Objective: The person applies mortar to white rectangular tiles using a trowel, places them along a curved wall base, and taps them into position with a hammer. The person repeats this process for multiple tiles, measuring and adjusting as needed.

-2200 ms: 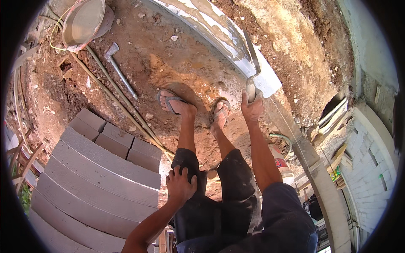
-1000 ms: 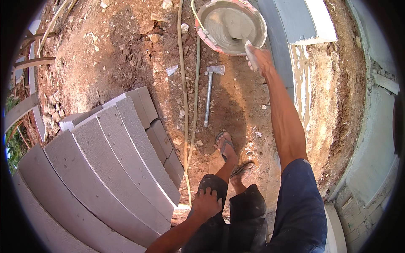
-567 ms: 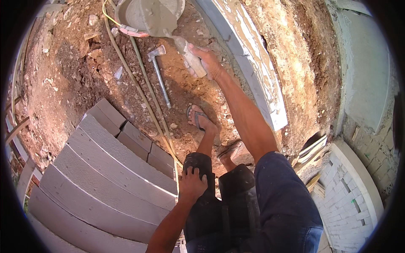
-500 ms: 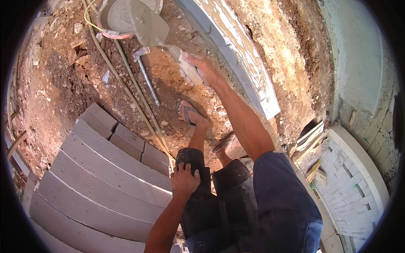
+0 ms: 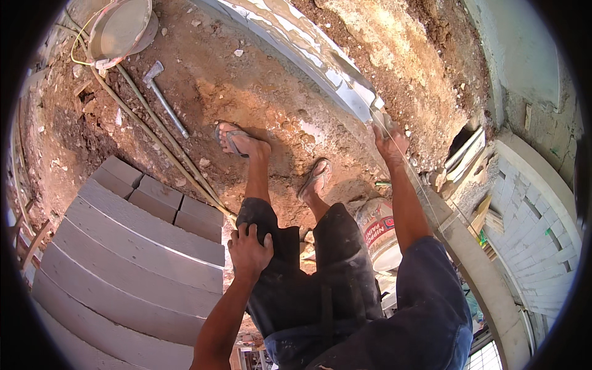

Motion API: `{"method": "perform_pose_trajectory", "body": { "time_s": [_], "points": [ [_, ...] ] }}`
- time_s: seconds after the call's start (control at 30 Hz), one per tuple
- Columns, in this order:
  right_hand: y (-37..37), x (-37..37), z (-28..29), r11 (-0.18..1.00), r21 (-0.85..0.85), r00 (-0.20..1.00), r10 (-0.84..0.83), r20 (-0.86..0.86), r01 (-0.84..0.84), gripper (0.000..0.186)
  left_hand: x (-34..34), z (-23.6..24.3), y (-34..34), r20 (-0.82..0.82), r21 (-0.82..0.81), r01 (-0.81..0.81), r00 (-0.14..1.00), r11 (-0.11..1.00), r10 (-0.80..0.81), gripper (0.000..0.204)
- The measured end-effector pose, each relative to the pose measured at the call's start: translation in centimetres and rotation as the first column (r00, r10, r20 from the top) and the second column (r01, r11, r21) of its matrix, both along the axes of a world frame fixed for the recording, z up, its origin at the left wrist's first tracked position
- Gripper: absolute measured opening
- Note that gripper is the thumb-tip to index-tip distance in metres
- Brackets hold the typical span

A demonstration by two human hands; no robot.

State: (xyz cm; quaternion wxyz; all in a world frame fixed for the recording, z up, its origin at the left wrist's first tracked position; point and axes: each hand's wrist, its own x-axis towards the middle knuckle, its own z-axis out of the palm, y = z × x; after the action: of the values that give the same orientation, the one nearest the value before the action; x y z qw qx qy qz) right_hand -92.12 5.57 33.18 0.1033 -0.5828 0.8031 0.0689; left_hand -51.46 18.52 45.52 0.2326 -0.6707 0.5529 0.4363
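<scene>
My right hand (image 5: pixel 390 145) grips a mortar-covered trowel (image 5: pixel 374 98) at the near end of a long row of pale blocks (image 5: pixel 342 83), its blade along the top, which carries streaks of wet grey mortar. A thin string line runs past that hand. My left hand (image 5: pixel 249 254) rests on my left knee, fingers spread and holding nothing. At the upper left, a round tub (image 5: pixel 120 31) holds grey mortar.
Stacked grey blocks (image 5: pixel 123 259) stand at my left. A hammer-like tool (image 5: pixel 166 102) and long poles (image 5: pixel 142 129) lie on the rubbly soil. A bucket (image 5: pixel 376 231) is by my right leg; a narrow concrete beam (image 5: pixel 484 277) and pale block wall (image 5: pixel 533 228) are at right.
My right hand has carried the trowel from the mortar tub, loaded, back to the near end of the block row. My left hand stays on the knee while the view has swung round.
</scene>
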Motion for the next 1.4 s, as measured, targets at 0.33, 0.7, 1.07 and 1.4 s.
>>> {"method": "perform_pose_trajectory", "body": {
  "time_s": [0.33,0.7,1.07,1.4],
  "points": [
    [11.9,2.0,-9.5,0.943,-0.223,0.967,-0.222,0.128,0.246,0.064,-2.6,-0.4,2.5,0.042,0.002,0.047,0.998,0.999,-0.047,0.050],
    [13.1,21.8,-22.3,0.844,0.215,0.814,-0.533,0.233,0.491,0.092,-1.1,-0.7,0.4,0.003,0.057,0.088,0.996,0.995,-0.088,0.052],
    [-12.8,35.5,-3.0,0.970,0.125,0.830,0.108,0.547,-0.209,0.058,2.3,0.2,-3.8,-0.031,0.197,-0.085,0.995,0.977,0.093,0.055],
    [-40.0,59.6,-6.9,0.822,0.020,0.788,0.538,0.298,-0.569,0.033,8.7,0.0,-8.0,-0.121,0.237,-0.241,0.954,0.941,0.275,0.054]
  ]
}}
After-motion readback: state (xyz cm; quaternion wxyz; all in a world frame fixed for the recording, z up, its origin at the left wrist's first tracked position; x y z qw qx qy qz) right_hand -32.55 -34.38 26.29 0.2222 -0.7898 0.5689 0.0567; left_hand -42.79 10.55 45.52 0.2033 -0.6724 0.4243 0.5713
